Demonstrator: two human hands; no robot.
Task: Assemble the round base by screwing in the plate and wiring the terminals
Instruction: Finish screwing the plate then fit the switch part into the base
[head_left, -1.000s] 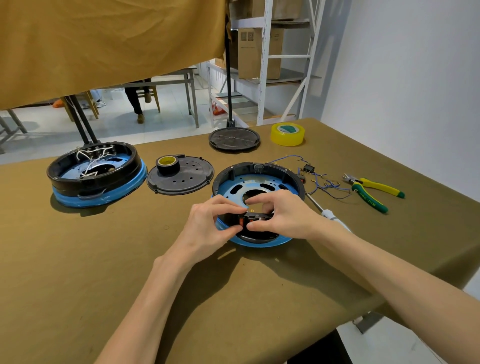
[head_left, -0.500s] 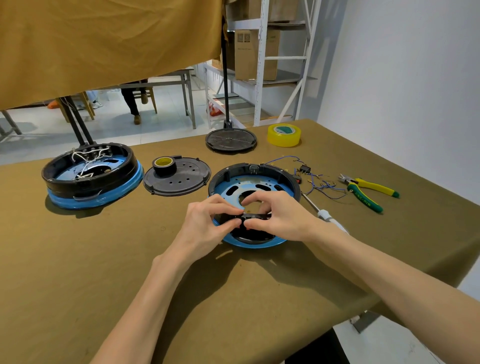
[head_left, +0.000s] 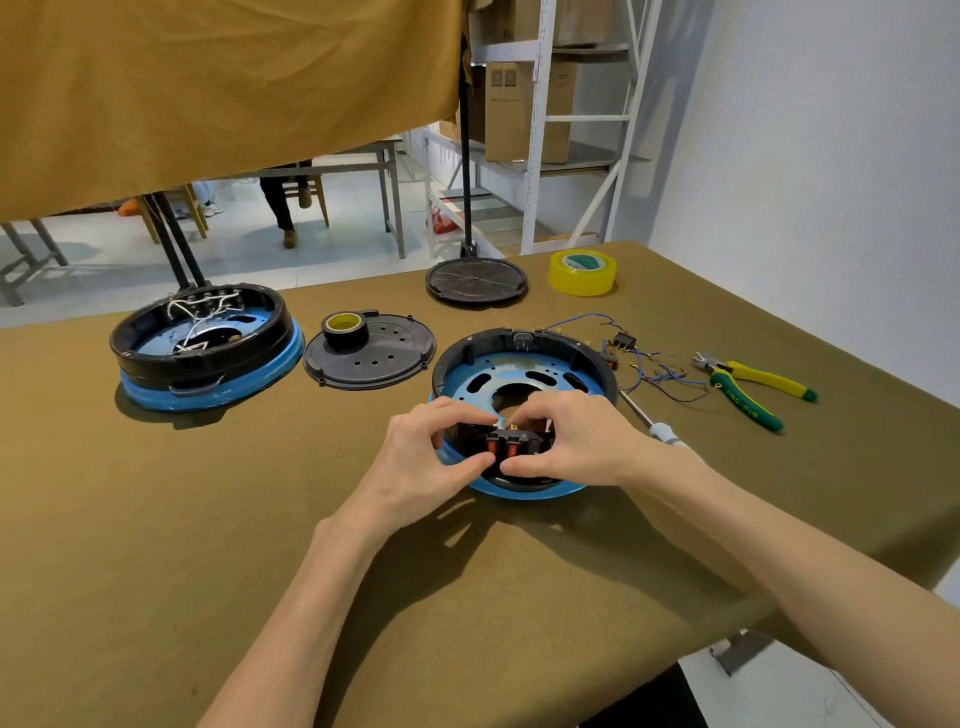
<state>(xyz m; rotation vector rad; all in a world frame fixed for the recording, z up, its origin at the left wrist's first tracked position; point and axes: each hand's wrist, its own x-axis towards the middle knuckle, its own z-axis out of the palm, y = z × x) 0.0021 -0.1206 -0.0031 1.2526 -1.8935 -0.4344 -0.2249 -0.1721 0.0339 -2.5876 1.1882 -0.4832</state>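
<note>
Since a second ago, both hands stayed at base (head_left: 524, 374) near rim. Left hand (head_left: 431, 457) and right hand (head_left: 576, 441) fingers pinched switch block (head_left: 511, 441); seating continues, terminals unwired.

Matt cloth and plastic, with a few glossy spots

The table (head_left: 156, 545) wore a matt olive cloth with a fine woven grain. The round base (head_left: 608, 376) had a dull black plastic wall over a smooth blue plate (head_left: 491, 371) with a soft sheen. The lid (head_left: 384, 358) looked like matt black plastic. The yellow tape (head_left: 583, 273) was glossy and translucent; the pliers (head_left: 753, 384) had smooth plastic-looking grips and bare metal tips.
</note>
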